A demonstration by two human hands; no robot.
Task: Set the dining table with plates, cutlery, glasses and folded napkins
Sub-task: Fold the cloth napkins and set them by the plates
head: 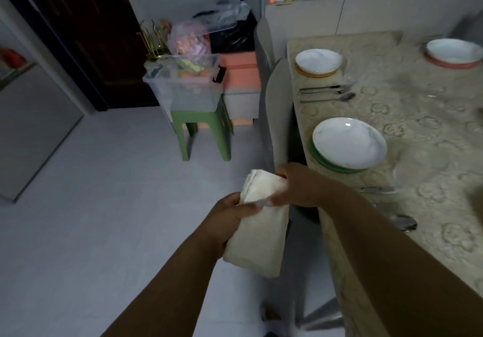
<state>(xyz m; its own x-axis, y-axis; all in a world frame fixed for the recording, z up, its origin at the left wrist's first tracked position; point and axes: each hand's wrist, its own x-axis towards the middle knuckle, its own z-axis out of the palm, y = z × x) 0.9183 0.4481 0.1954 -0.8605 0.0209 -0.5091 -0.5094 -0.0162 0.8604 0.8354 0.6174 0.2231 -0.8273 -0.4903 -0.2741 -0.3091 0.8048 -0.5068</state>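
Low in the middle of the frame, the left hand [230, 214] grips a folded cream napkin [258, 232] at its side, fingers curled round it; the right hand [295, 185] pinches the upper end. The napkin hangs over the floor, beside the counter [431, 117]. It looks light, soft and floppy, so it is best held along the folds. To the right a plate [349, 142] and cutlery [326, 93] already lie.
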